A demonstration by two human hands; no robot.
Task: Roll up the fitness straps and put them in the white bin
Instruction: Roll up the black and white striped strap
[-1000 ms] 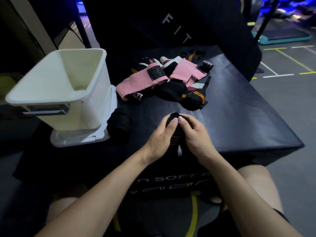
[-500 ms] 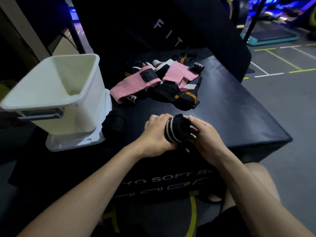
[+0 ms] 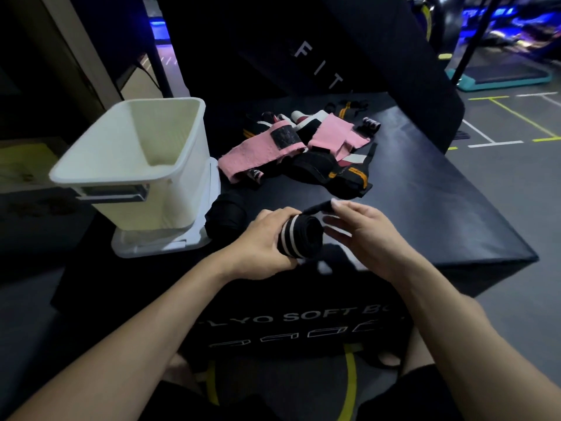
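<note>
A black strap with white stripes [image 3: 299, 240], rolled into a thick cylinder, is gripped by my left hand [image 3: 264, 243] just above the black soft box [image 3: 440, 208]. My right hand [image 3: 362, 230] pinches the strap's loose black end at the top of the roll, fingers spread beside it. The white bin [image 3: 133, 165] stands at the left on its white lid and looks empty. Behind the roll lies a pile of unrolled straps [image 3: 306, 153], pink, black and orange-striped.
A black rolled strap [image 3: 224, 218] sits on the box next to the bin's lid. A tall black padded block [image 3: 349, 47] rises behind the box. Grey gym floor with painted lines lies to the right.
The roll has turned from upright to lying sideways in my left hand. My right hand has come off the roll's side and now pulls the loose end up.
</note>
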